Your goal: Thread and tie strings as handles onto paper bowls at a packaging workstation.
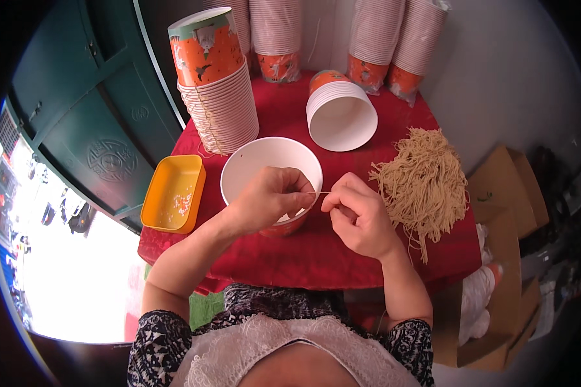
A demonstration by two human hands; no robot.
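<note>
Between my two hands runs a thin pale string (323,192), stretched short above the table. My left hand (274,198) pinches one end of it, fingers closed, in front of a white-lined paper bucket (263,152) that stands upright. My right hand (361,216) is also closed, with the string at its thumb and forefinger. Part of the bucket's rim and its orange outside are hidden behind my left hand. A large bundle of tan strings (426,184) lies to the right of my right hand.
A red cloth (284,267) covers the table. A yellow tray (174,174) with small white bits sits left. A tall nested bucket stack (223,113) stands behind it. Another bucket (342,119) lies on its side; wrapped stacks (376,39) line the back. Cardboard boxes (507,258) stand right.
</note>
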